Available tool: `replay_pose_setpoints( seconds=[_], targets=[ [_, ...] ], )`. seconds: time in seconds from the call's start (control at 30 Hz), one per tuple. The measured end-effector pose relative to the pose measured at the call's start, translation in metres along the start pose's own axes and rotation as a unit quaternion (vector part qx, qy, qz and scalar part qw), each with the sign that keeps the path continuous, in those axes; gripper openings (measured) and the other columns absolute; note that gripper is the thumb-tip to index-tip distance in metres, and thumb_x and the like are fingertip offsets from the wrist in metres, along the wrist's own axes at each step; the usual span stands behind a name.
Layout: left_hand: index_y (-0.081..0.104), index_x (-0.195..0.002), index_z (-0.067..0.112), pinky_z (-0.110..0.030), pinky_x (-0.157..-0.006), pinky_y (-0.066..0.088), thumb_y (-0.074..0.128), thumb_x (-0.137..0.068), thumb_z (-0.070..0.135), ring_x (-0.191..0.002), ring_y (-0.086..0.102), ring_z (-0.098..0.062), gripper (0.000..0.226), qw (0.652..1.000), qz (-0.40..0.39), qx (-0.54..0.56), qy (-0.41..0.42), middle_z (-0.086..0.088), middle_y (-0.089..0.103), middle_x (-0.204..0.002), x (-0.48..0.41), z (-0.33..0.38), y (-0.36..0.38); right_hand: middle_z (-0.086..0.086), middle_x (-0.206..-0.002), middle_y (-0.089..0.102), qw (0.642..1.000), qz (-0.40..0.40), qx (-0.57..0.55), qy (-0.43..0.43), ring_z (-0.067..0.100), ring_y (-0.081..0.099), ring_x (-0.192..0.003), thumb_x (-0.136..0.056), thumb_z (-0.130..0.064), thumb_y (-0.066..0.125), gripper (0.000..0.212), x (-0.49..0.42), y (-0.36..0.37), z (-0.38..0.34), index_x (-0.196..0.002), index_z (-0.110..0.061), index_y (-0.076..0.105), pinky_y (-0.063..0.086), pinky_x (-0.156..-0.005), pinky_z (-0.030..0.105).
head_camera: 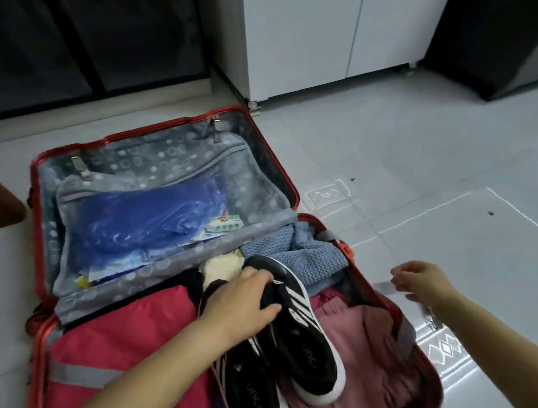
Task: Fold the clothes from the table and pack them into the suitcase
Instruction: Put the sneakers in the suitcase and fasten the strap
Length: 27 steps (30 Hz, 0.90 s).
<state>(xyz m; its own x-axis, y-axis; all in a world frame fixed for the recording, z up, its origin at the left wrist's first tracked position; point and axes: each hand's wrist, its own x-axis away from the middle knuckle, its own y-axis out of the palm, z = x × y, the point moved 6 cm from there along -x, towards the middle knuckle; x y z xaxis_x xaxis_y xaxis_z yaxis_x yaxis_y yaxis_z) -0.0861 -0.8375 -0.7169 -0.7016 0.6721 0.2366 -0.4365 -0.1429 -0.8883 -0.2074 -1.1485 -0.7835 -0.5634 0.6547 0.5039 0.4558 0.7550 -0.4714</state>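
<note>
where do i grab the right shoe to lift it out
Take the right shoe by its heel collar, coming from above on the near side. It lies sole down with its opening up and its heel toward you, so fingers can hook inside. The left hand lies over its toe end.

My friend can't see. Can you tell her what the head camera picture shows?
A person's left hand holds black sneakers on folded clothes inside an open red suitcase on the floor. The right hand hovers beside the suitcase's right edge.
</note>
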Motion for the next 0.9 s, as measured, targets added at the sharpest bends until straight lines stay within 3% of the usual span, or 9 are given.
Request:
replay_pose_setpoints(
  seconds=[0.2,0.33,0.4,0.47,0.53,0.6,0.73,0.8,0.9],
  targets=[
    [0.046,-0.13,0.022,-0.035,-0.096,0.043,0.056,-0.088,0.043,-0.12,0.05,-0.024,0.048,0.998,0.009,0.064,-0.014,-0.003,0.048,-0.132,-0.028,0.052,0.029,0.017,-0.089,0.068,0.98,-0.036,0.15,0.13,0.029,0.063,-0.078,-0.093,-0.043,0.048,0.043,-0.013,0.023,0.037,-0.081,-0.003,0.061,0.046,-0.062,0.027],
    [0.048,-0.13,0.023,-0.031,-0.097,0.041,0.056,-0.089,0.041,-0.12,0.05,-0.021,0.046,0.996,0.024,0.078,-0.031,-0.001,0.049,-0.133,-0.029,0.055,0.038,0.011,-0.071,0.07,0.973,-0.093,-0.098,0.186,0.029,0.064,-0.08,-0.087,-0.033,0.066,0.033,-0.024,0.041,0.049,-0.093,0.0,0.066,0.054,-0.08,0.04],
    [0.049,-0.128,0.024,-0.032,-0.098,0.042,0.057,-0.088,0.04,-0.117,0.053,-0.019,0.044,0.992,0.027,0.112,-0.05,0.0,0.05,-0.131,-0.029,0.049,0.039,0.002,-0.056,0.068,0.96,-0.082,-0.203,0.175,0.019,0.066,-0.065,-0.09,-0.019,0.062,0.017,-0.028,0.041,0.035,-0.09,-0.002,0.066,0.052,-0.059,0.027],
    [0.052,-0.126,0.024,-0.035,-0.098,0.043,0.059,-0.087,0.038,-0.114,0.055,-0.018,0.042,0.986,0.033,0.148,-0.068,0.001,0.052,-0.128,-0.03,0.044,0.038,0.003,-0.059,0.069,0.947,-0.07,-0.28,0.144,0.01,0.066,-0.053,-0.092,-0.01,0.057,0.016,-0.03,0.038,0.014,-0.104,0.0,0.062,0.048,-0.05,0.022],
    [0.056,-0.121,0.024,-0.036,-0.097,0.045,0.061,-0.087,0.037,-0.111,0.056,-0.017,0.037,0.981,0.045,0.172,-0.076,0.002,0.054,-0.122,-0.032,0.041,0.034,0.011,-0.079,0.071,0.952,-0.055,-0.297,0.058,0.014,0.069,-0.06,-0.09,-0.007,0.061,0.027,-0.027,0.031,-0.015,-0.116,-0.003,0.059,0.051,-0.06,0.027],
    [0.057,-0.118,0.024,-0.035,-0.095,0.046,0.061,-0.087,0.035,-0.105,0.057,-0.013,0.033,0.974,0.059,0.204,-0.078,0.005,0.055,-0.119,-0.035,0.044,0.029,0.008,-0.093,0.07,0.976,-0.026,-0.21,-0.059,0.018,0.071,-0.066,-0.088,-0.007,0.064,0.028,-0.009,0.025,-0.043,-0.115,-0.012,0.061,0.054,-0.062,0.028],
    [0.055,-0.122,0.016,-0.033,-0.093,0.048,0.062,-0.089,0.031,-0.096,0.061,-0.016,0.037,0.94,0.068,0.323,-0.08,0.002,0.06,-0.112,-0.041,0.062,0.02,-0.013,-0.085,0.071,0.948,-0.035,-0.06,-0.312,0.01,0.068,-0.06,-0.09,-0.004,0.059,0.021,0.051,0.035,-0.077,-0.096,-0.023,0.067,0.051,-0.061,0.018],
    [0.055,-0.119,0.013,-0.036,-0.093,0.049,0.064,-0.085,0.038,-0.098,0.063,-0.02,0.044,0.913,0.066,0.393,-0.093,-0.002,0.063,-0.106,-0.047,0.071,0.021,-0.021,-0.083,0.067,0.895,-0.037,0.059,-0.441,0.002,0.065,-0.066,-0.089,-0.003,0.057,0.026,0.08,0.046,-0.081,-0.095,-0.027,0.067,0.045,-0.066,0.012],
    [0.057,-0.101,0.014,-0.035,-0.085,0.051,0.071,-0.078,0.038,-0.091,0.063,-0.023,0.037,0.861,0.064,0.487,-0.13,-0.009,0.065,-0.1,-0.047,0.078,0.027,-0.017,-0.089,0.065,0.751,-0.021,0.25,-0.611,0.005,0.057,-0.075,-0.079,-0.007,0.049,0.031,0.121,0.071,-0.082,-0.095,-0.03,0.06,0.039,-0.073,0.023]
  ],
)
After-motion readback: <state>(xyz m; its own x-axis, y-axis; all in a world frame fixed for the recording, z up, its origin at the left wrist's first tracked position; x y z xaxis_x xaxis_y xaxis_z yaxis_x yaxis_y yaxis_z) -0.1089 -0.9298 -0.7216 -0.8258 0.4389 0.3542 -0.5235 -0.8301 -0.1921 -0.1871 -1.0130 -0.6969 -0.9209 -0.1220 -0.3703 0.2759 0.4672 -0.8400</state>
